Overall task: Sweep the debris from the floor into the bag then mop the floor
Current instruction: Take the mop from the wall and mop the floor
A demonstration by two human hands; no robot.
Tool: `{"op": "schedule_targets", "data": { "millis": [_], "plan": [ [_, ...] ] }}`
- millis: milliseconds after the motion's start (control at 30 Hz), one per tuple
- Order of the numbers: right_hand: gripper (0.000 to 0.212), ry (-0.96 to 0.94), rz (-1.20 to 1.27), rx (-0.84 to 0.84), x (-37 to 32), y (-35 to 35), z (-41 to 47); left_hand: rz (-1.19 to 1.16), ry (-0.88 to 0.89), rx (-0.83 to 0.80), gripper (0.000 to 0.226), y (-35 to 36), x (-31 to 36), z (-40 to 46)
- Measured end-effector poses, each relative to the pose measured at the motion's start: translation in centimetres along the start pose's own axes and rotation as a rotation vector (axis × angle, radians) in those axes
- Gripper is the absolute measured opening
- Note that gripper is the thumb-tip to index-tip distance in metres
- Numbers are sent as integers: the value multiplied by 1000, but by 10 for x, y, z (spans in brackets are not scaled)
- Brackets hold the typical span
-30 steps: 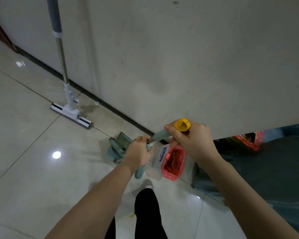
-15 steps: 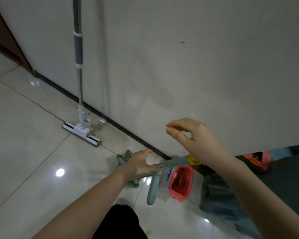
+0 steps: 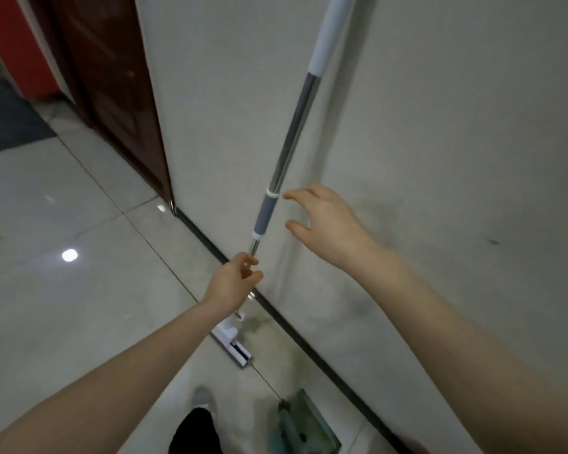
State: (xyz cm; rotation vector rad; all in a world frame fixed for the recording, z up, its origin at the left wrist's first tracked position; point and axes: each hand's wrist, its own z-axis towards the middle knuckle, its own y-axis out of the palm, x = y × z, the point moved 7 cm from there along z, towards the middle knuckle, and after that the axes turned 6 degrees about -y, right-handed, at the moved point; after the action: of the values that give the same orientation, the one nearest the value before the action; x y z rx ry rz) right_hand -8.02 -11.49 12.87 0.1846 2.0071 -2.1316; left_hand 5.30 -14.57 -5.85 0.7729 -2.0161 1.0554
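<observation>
2 hands at the mop, neither with a firm hold yet. Left-hand fingers curl loosely round the bare steel pole just under the grey sleeve, thumb at about the same height; looks like contact, but whether the wrap is closed I cannot tell, the pole hides behind the knuckles. Right-hand fingers are spread and released, thumb below and index above, framing the grey sleeve from the right with a gap, touching nothing. Left hand has its back to the camera, wrist straight, forearm running down to the lower-left corner. Right hand is palm toward the pole, wrist slightly cocked, forearm coming in from the lower right. Mop leans on the wall, pole tilted up to the right, flat head on the tiled floor at the skirting line. Handling judgement: light, stiff tube, long lever, head end a bit heavier; polished steel looks slippery, so grab the grey sleeve, which reads as a grip, or the white upper section, with the 2 hands spaced well apart for control. Head may pivot at its joint, so lift it off the wall gently. Green dustpan lies on the floor by the wall, near the person's foot; keep the head clear of it.
</observation>
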Motion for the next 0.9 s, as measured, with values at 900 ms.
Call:
{"op": "schedule_targets", "data": {
  "millis": [900],
  "plan": [
    [31, -321, -872, -388, -131, 54, 274, 219, 319, -249, 25, -143, 30, 193]
  ]
}}
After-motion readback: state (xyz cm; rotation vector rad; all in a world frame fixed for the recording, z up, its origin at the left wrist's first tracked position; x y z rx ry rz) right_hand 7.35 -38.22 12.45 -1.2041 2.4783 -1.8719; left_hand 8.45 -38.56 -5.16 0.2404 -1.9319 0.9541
